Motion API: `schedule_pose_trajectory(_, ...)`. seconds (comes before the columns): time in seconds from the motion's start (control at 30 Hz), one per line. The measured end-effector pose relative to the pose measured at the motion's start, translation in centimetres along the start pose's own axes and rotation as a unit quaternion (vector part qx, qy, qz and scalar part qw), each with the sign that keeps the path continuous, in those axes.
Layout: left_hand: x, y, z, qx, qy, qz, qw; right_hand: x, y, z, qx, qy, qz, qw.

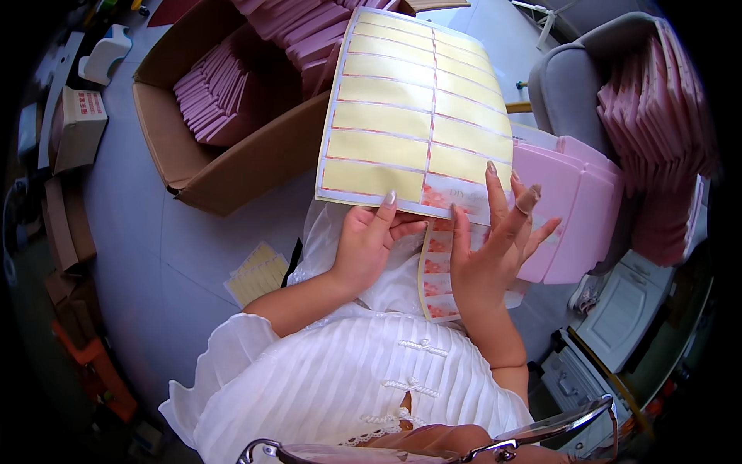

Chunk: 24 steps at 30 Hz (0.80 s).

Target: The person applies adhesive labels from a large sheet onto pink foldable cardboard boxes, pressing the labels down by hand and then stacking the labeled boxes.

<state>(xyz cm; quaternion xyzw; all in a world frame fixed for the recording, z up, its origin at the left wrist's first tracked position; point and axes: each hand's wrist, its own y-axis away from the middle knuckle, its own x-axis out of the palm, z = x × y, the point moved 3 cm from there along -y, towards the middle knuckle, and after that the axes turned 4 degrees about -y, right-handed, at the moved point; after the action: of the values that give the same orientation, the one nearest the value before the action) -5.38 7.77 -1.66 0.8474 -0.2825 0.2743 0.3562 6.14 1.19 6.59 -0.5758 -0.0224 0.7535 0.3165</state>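
Observation:
A pale yellow label sheet (379, 116), its grid mostly bare backing, is tilted up above my lap. My left hand (367, 240) is closed on its lower edge, thumb on top and fingers beneath. One white label with orange-red flowers (452, 197) sits at the sheet's lower right corner. Over that corner my right hand (491, 255) is open with fingers spread, the thumb by the lower edge and a fingertip at the label. One finger has a tan wrap near its tip. Below, another sheet of flowered labels (438, 278) lies on my lap, partly hidden by my right hand.
A cardboard box (232, 182) filled with flat pink pieces stands at the far left. To the right, pink folded pieces (572, 209) lie beside a grey chair (568, 85) stacked with more. Another yellow sheet (259, 274) rests on the floor; a white cabinet (626, 313) is at right.

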Motion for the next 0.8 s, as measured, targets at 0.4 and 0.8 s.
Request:
schedule_pose_trajectory(0.4, 1.2, 0.1, 0.7, 0.019, 0.041, 0.002, 0.999, 2.2, 1.1, -1.2, -0.021, -0.261, 0.026, 0.965)
schedule_pose_trajectory(0.8, 1.8, -0.2, 1.4, 0.098, -0.049, 0.026, 0.994, 0.4, 0.9, -0.9, 0.105, -0.339, 0.038, 0.934)
